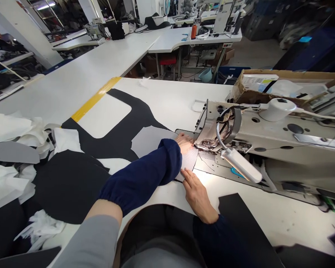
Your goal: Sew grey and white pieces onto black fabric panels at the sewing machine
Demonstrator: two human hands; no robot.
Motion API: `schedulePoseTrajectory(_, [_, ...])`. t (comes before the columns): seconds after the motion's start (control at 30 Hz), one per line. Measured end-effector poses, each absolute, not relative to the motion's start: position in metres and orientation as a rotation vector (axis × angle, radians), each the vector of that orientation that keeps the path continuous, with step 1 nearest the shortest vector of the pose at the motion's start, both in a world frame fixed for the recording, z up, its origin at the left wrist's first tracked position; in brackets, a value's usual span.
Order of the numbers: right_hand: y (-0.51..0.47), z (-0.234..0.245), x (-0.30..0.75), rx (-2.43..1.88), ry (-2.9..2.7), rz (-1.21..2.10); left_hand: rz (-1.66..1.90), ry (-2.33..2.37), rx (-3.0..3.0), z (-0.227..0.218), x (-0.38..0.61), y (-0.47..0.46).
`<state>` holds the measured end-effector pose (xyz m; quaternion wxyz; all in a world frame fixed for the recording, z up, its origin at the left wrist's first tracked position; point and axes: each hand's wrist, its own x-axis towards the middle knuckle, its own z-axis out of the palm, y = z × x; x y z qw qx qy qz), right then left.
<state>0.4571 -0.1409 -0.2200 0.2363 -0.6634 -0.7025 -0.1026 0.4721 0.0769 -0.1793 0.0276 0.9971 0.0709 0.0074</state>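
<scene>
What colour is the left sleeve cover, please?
Left sleeve cover: navy blue, best in head view.

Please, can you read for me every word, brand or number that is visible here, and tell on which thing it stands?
No text can be read: the label on the cardboard box is too blurred, the orange bottle is too small, and the sewing machine shows no legible marking.

Well beyond the right hand [198,195], a long white worktable [100,63] runs back toward a white pillar [30,33], with a sewing machine [95,29] on a table behind it. Ahead of the hand stands a white desk [190,41] — a red stool [168,60] and a pale blue bucket [205,75] sit under it. Further right, a grey floor [254,52] stretches back toward dim, bulky shapes [315,48] — too dark to tell.
</scene>
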Motion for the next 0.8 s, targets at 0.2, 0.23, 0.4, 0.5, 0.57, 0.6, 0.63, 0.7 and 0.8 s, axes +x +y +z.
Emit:
schedulePoseTrajectory(0.2, [-0.141,-0.208,0.451,-2.028,-1.779,-0.37,0.078,0.171,3.098,-0.174,0.463,0.075])
schedulePoseTrajectory(0.23, [-0.141,-0.208,0.449,-2.069,-1.771,-0.397,0.106,0.117,3.086,-0.173,0.454,0.073])
schedulePoseTrajectory(0.4, [-0.144,-0.212,0.438,-2.079,-1.855,-0.464,-0.149,-0.347,2.976,-0.169,0.386,0.065])
schedulePoseTrajectory(0.5, [-0.144,-0.215,0.431,-2.05,-1.841,-0.482,-0.233,-0.426,2.985,-0.168,0.358,0.061])
schedulePoseTrajectory(0.57, [-0.143,-0.215,0.429,-2.042,-1.835,-0.514,-0.267,-0.42,3.016,-0.167,0.352,0.055])
schedulePoseTrajectory(0.6, [-0.143,-0.215,0.429,-2.038,-1.84,-0.532,-0.29,-0.401,3.04,-0.166,0.351,0.05])
schedulePoseTrajectory(0.63, [-0.143,-0.215,0.429,-2.036,-1.852,-0.548,-0.312,-0.375,3.067,-0.165,0.351,0.044])
schedulePoseTrajectory(0.7, [-0.144,-0.214,0.43,-2.027,-1.88,-0.562,-0.336,-0.298,3.116,-0.164,0.351,0.03])
schedulePoseTrajectory(0.8, [-0.144,-0.212,0.432,-2.024,-1.894,-0.563,-0.285,-0.154,3.152,-0.166,0.349,0.012])
